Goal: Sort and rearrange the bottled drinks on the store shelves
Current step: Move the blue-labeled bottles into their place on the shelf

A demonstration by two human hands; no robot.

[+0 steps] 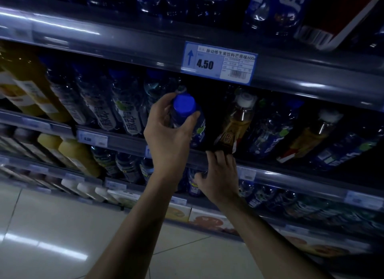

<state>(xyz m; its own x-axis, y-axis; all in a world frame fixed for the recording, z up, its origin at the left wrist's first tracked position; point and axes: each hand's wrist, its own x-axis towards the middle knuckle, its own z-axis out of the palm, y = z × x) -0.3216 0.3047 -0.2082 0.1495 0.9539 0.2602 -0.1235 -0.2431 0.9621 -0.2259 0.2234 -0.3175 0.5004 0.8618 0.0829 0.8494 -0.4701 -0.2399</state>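
A clear bottle with a blue cap [185, 106] stands at the front of the middle shelf [124, 136]. My left hand [168, 133] is wrapped around its neck and shoulder. To its right stands an amber bottle with a white cap [239, 121] and a dark label. My right hand [218, 175] reaches up to that bottle's base, fingertips touching the bottom of it at the shelf edge; whether it grips it I cannot tell. More blue-capped bottles [124, 108] line the same shelf to the left.
A price tag reading 4.50 [218, 63] hangs on the upper shelf rail. Yellow juice bottles [31, 87] stand far left. Lower shelves hold blue bottles [124, 164] and boxed drinks [207, 218]. Tiled floor [52, 237] lies below left.
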